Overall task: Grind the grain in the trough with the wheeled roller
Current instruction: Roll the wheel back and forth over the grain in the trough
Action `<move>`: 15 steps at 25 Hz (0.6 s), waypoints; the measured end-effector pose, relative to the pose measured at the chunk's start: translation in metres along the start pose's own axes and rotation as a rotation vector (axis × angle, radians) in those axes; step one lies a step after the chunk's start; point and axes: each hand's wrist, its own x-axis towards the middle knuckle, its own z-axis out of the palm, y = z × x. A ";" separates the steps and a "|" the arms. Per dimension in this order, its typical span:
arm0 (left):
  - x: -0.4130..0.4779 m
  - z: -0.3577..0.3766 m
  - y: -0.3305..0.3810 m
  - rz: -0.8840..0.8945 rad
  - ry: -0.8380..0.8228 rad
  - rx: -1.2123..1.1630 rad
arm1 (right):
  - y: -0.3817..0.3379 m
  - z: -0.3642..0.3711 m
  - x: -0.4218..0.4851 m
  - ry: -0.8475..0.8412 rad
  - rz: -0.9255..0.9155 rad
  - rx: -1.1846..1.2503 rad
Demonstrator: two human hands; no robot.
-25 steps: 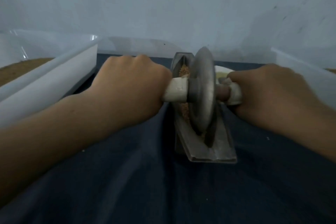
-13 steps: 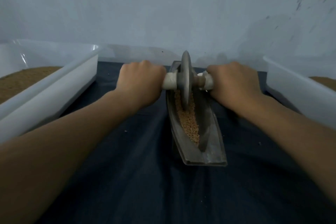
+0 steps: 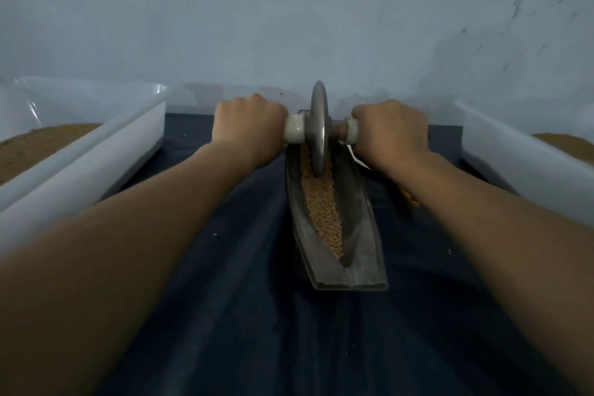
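The roller (image 3: 319,125) rolled to far end of trough (image 3: 363,219) pointing straight away.

no readable text, labels, numbers

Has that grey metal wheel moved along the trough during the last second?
Yes: the grey metal wheel rolled toward the far end of the dark metal trough.

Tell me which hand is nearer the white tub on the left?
Left. The left hand grips the wheeled roller on the tub's side, dark cloth between them; the right hand grips it across the wheel, farther off.
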 end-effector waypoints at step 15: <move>-0.004 0.004 0.001 0.052 0.126 0.020 | 0.006 0.006 -0.007 0.027 0.001 0.049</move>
